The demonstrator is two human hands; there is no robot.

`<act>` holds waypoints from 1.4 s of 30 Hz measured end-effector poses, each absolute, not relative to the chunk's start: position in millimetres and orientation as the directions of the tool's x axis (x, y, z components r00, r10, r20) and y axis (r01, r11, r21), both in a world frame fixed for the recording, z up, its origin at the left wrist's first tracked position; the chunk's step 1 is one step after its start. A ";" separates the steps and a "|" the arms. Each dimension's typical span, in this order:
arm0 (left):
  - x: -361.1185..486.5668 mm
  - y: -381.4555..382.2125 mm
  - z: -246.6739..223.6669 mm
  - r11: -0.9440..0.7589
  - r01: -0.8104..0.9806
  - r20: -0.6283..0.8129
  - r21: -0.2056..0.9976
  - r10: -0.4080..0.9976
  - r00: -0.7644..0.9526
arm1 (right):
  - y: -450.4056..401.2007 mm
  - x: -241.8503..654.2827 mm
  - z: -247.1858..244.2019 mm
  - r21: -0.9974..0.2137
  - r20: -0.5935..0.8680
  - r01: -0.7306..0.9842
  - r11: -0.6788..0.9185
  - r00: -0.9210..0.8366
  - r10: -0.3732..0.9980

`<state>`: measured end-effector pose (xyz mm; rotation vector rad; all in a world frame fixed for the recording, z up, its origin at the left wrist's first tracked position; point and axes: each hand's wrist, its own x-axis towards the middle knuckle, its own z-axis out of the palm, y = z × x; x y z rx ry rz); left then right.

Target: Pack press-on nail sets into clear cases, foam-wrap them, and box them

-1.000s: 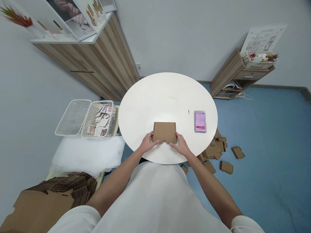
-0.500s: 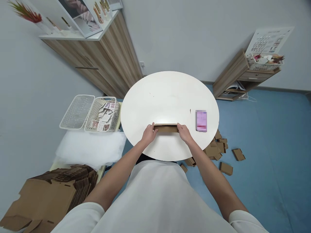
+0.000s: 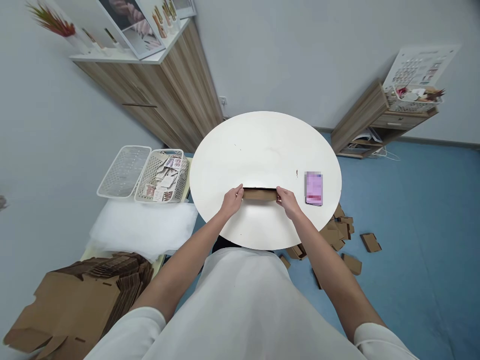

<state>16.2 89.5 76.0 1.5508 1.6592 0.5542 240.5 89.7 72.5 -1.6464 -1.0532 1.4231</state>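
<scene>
A small brown cardboard box (image 3: 260,194) is held between my two hands over the near part of the round white table (image 3: 262,145). Its long brown side faces me, with a dark line along the upper edge; what is inside does not show. My left hand (image 3: 232,199) grips the box's left end, thumb and fingers closed on the corner. At the other end, my right hand (image 3: 288,202) is closed on the right corner. To the right of that hand lies a purple-pink rectangular item (image 3: 314,188), its face blurred out.
Left of the table stand a white basket (image 3: 161,175) of small cards, another white basket (image 3: 124,171), white sheets (image 3: 144,227) and a stack of flat cardboard boxes (image 3: 75,300). Several folded boxes (image 3: 333,232) lie on the blue floor at right. Wooden cabinets (image 3: 150,95) line the wall.
The view has shifted slightly, so everything sits a little further right. The box has tipped a little, showing less of its top. Both hands stay on its ends.
</scene>
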 end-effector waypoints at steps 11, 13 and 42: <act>3.5 104.6 70.0 -0.083 0.744 -0.138 0.663 0.964 0.230 | 99.7 249.2 73.7 -0.857 -0.508 0.097 -0.506 0.004 0.861; 3.9 103.2 69.2 -0.006 0.709 -0.189 0.705 0.962 0.196 | 96.6 250.4 66.3 -0.856 -0.503 0.121 -0.502 0.021 0.864; -36.4 17.5 10.2 0.131 0.552 -0.350 0.824 0.883 0.313 | -50.2 161.9 7.8 -0.889 -0.352 0.166 -0.427 0.348 0.869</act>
